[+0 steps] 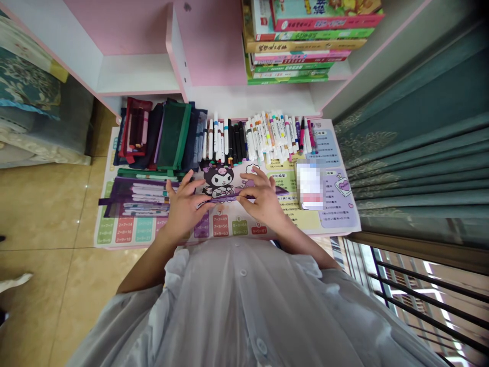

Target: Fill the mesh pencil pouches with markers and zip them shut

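Observation:
A thin purple zip pouch (229,198) is stretched between my hands above the desk mat, seen nearly edge-on. My left hand (188,204) pinches its left part between thumb and finger, other fingers raised. Further right along the same edge, my right hand (260,198) pinches it too. Left of my left hand lies a purple mesh pouch (118,196) with several white markers (148,193) in it. Beyond my hands, many loose markers (267,135) with white and black barrels lie in a row.
A green mesh pouch (173,135) and a red pouch (136,127) lie at the back left. A phone (309,186) rests on the printed desk mat (336,211) at the right. Stacked books (301,48) fill the shelf (217,104) behind. A curtain (412,148) hangs at the right.

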A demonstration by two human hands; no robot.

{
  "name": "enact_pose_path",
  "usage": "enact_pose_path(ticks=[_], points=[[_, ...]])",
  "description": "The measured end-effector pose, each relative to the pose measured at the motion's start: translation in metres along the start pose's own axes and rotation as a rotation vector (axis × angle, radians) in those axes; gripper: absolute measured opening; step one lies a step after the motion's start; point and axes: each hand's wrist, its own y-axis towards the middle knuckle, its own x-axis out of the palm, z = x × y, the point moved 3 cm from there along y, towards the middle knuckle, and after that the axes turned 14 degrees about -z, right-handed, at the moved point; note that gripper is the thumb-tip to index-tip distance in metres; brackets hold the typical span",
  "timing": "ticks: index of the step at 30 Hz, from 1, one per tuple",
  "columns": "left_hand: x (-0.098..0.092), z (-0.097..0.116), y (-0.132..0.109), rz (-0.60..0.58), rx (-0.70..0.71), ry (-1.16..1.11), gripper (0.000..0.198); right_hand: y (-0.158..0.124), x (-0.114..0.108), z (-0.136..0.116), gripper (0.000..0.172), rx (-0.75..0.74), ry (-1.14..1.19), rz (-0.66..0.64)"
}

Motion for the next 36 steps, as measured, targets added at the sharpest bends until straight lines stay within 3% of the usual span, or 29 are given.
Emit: enact_pose_path(ticks=[36], points=[[-0.008, -0.009, -0.003, 0.002, -0.056, -0.027, 0.020, -0.006, -0.013, 0.021, 0.021, 0.054, -0.007, 0.105]])
